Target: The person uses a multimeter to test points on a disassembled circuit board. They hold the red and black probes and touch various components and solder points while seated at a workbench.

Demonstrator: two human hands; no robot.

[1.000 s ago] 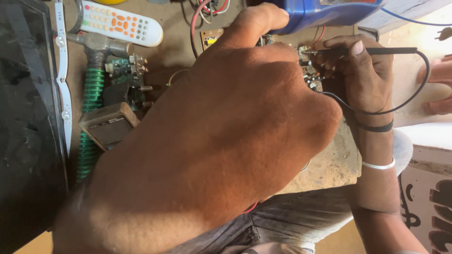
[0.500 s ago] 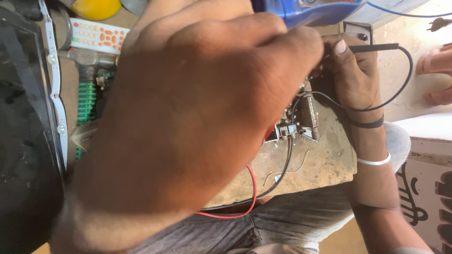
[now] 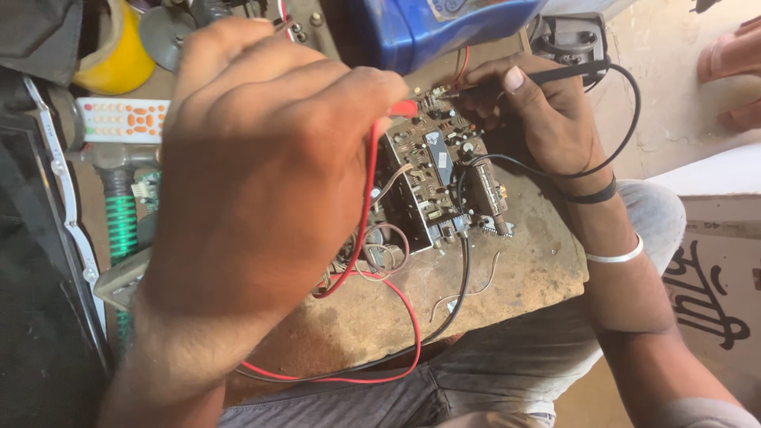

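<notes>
Since a second ago the view has shifted: the circuit board [image 3: 440, 178], then mostly hidden behind the left hand [image 3: 269, 166], now shows in the open at the middle of the worktop [image 3: 491, 293]. Remote [image 3: 119, 119] has slid from the top edge down to the left side. So both probe tips now read as being at the board's top end.

Left hand is close to the camera, fingers closed on the red probe [image 3: 400, 108]; its tip is hidden behind the fingers, so contact with the board can't be told. Red lead [image 3: 372, 238] drops from the hand and loops down over the worktop edge. Right hand [image 3: 539, 111] pinches the black probe [image 3: 547, 75], tip pointing left onto the board's upper corner; black lead [image 3: 626, 127] arcs round the wrist. Hands are apart, one at each side of the board's top end.

Packages and signs: blue container [image 3: 444, 28] at top centre, pale label on it partly seen. Yellow tape roll [image 3: 119, 55] top left. White remote with orange buttons, left. At right, a white box [image 3: 713, 269] with black painted lettering on its side. Green-handled tool [image 3: 120, 226] lies along the left, just below the remote.
</notes>
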